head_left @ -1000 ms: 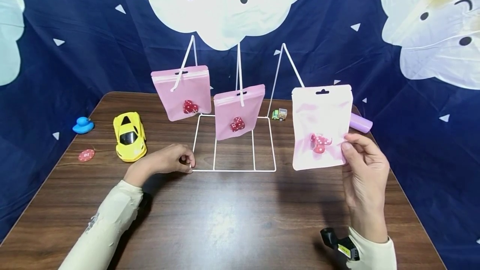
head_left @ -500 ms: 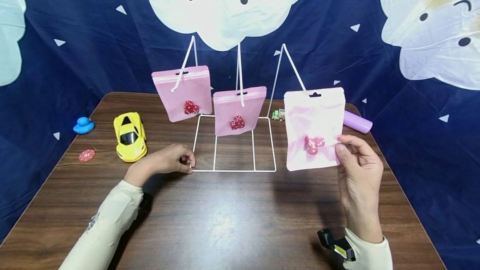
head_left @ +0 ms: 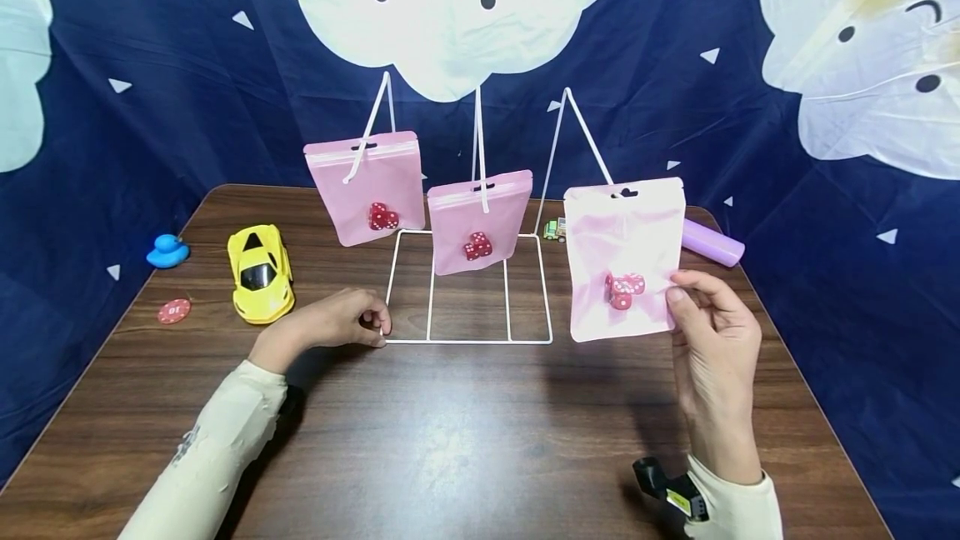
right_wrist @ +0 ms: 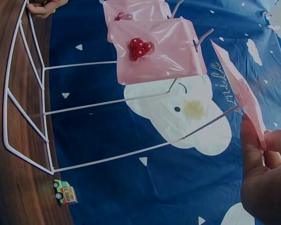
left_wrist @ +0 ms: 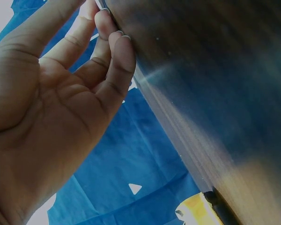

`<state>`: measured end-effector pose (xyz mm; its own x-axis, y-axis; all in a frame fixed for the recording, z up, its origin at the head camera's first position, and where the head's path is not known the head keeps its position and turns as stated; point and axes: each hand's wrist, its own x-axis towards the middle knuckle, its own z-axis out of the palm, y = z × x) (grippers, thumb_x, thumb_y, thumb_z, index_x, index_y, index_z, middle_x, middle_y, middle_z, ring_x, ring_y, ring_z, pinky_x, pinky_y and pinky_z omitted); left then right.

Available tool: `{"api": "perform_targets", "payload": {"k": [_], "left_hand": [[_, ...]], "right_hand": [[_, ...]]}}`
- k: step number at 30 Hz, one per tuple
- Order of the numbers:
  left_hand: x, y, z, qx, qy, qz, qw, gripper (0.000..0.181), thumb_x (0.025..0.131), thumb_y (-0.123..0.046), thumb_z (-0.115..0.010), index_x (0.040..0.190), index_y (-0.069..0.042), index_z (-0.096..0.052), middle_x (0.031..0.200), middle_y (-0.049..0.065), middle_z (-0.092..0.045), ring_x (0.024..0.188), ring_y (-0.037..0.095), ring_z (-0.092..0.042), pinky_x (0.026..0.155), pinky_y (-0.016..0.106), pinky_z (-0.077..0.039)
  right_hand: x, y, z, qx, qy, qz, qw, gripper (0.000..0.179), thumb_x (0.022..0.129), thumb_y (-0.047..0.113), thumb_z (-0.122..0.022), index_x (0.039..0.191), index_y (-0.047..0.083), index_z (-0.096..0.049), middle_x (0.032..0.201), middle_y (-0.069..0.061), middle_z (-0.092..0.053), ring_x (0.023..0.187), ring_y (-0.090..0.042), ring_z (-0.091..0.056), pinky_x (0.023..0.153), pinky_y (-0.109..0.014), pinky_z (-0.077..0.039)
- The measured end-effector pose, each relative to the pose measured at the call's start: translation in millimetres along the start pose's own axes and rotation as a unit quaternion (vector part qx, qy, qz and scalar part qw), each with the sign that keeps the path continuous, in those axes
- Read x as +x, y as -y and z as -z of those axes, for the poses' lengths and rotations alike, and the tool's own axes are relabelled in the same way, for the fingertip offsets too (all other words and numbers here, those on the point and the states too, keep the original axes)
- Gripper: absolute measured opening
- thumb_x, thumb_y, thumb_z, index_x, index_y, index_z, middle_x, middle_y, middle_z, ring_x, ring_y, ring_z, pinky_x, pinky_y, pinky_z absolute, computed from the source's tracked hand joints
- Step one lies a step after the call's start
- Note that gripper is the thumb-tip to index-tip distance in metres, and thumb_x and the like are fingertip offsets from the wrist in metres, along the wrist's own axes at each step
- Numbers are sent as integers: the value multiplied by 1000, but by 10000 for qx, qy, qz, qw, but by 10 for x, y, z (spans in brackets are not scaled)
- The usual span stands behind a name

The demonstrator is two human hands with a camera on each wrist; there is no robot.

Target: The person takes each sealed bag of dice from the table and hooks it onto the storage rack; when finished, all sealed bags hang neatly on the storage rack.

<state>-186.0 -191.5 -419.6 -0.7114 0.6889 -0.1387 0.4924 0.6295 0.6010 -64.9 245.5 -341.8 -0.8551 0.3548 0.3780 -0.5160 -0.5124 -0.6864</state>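
Observation:
My right hand [head_left: 716, 357] pinches the lower right edge of a pink zip bag [head_left: 622, 236], thumb in front. Red dice [head_left: 621, 290] show through its front. Its hanging hole is level with the end of the right arm [head_left: 592, 144] of a white wire display rack [head_left: 468, 342], and in the right wrist view that arm meets the bag [right_wrist: 243, 91]. With thumb and fingers, my left hand [head_left: 337, 319] holds the rack's front left base corner. Two similar pink bags with dice, one on the left [head_left: 397, 177] and one in the middle [head_left: 448, 227], hang from the other arms.
On the left of the brown table [head_left: 360, 457] are a yellow toy car [head_left: 258, 273], a blue duck [head_left: 167, 251] and a red chip [head_left: 174, 311]. A small toy truck [head_left: 555, 229] and a purple cylinder [head_left: 712, 242] lie behind the held bag. A blue cloud-print cloth [head_left: 187, 107] hangs behind.
My right hand has moved the bag left and slightly down, bringing its hole to the right arm's end. The middle bag has swung a little. My left hand stays on the rack corner.

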Motion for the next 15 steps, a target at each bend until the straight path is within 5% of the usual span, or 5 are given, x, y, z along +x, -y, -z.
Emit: {"api": "perform_targets", "payload": {"k": [15], "left_hand": [[8,0,-5,-69,31,54,10000,13,89,-9,-87,88,-12,-74,85,-4,-61,82,14,-55,75,30,-47]], "right_hand": [[-40,3,4,13,-116,-1,9999,21,95,-29,-56,109,-21,-70,88,-17,-68,72,-15,-66,61,-22,-58]]}}
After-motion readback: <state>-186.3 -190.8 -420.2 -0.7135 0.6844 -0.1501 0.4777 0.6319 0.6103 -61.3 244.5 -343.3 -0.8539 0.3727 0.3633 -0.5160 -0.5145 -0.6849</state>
